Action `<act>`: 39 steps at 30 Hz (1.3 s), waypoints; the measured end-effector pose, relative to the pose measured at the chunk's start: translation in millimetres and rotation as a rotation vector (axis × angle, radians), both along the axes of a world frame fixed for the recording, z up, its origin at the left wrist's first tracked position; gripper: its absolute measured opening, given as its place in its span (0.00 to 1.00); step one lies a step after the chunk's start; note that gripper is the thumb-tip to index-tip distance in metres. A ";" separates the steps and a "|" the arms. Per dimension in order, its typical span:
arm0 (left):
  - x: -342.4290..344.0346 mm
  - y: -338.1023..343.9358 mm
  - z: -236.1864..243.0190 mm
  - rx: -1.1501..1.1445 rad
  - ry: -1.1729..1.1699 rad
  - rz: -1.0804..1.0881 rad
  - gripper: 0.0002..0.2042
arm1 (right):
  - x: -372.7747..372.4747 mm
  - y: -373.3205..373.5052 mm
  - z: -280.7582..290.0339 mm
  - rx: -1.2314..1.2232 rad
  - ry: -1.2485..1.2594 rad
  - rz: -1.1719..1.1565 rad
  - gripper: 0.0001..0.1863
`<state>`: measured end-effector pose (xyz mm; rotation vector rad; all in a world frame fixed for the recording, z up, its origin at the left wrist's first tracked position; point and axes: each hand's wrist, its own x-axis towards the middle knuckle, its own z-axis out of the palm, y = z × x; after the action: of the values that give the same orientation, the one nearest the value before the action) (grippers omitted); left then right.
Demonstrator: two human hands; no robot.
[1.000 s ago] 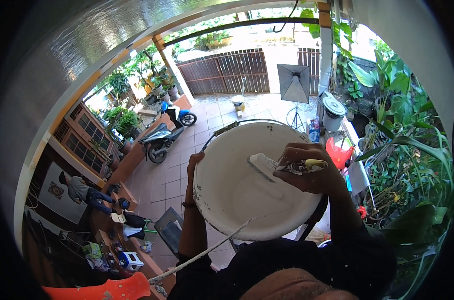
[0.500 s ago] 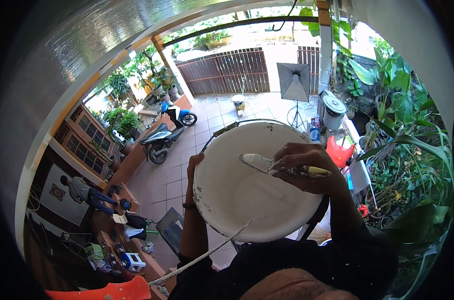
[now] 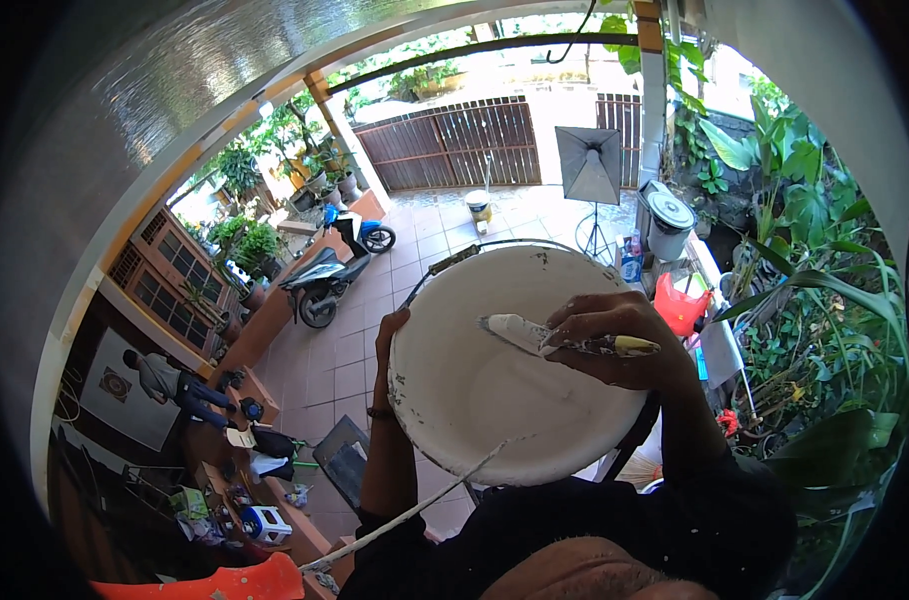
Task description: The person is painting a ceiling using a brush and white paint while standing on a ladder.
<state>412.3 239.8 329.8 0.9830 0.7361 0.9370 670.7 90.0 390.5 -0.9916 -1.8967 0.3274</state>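
A wide bucket (image 3: 455,400) with a cream-white, paint-coated inside and chipped spots on its rim fills the middle of the view. My left hand (image 3: 389,337) grips its left rim, with the thumb showing at the edge and the other fingers hidden. Over the bucket's upper right, my right hand (image 3: 615,330) is closed around a paintbrush (image 3: 517,334). White paint covers the brush head, which points left over the inside wall, and the yellow handle end sticks out to the right. White smears mark my right fingers.
A paint-crusted rod (image 3: 415,510) slants from an orange object (image 3: 215,582) to the bucket's near rim. On the tiled floor below stand a motorcycle (image 3: 330,265), a paint pail (image 3: 478,206) and a softbox light (image 3: 590,165). Another person (image 3: 165,380) stands at lower left.
My right hand and the paintbrush have shifted slightly, the brush head moving a little right and down. My left hand and the bucket look unmoved.
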 end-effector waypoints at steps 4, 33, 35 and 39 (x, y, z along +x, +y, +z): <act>-2.1 -3.4 -0.6 0.001 0.004 0.005 0.23 | 0.7 0.8 -1.1 0.007 0.017 0.005 0.09; -6.1 54.4 -76.8 0.109 -0.140 -0.080 0.18 | 4.0 1.4 -0.8 0.144 0.228 0.002 0.09; -19.3 71.2 -83.4 0.192 -0.185 -0.050 0.17 | 6.7 -5.9 -9.9 -0.080 0.510 -0.165 0.10; -14.0 49.5 -71.4 0.021 -0.236 0.030 0.15 | 22.6 3.5 -1.6 -0.044 1.097 -0.035 0.08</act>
<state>398.3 289.3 258.4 0.8632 0.5444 1.0680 693.3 93.5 388.9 -0.6398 -0.8710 0.7152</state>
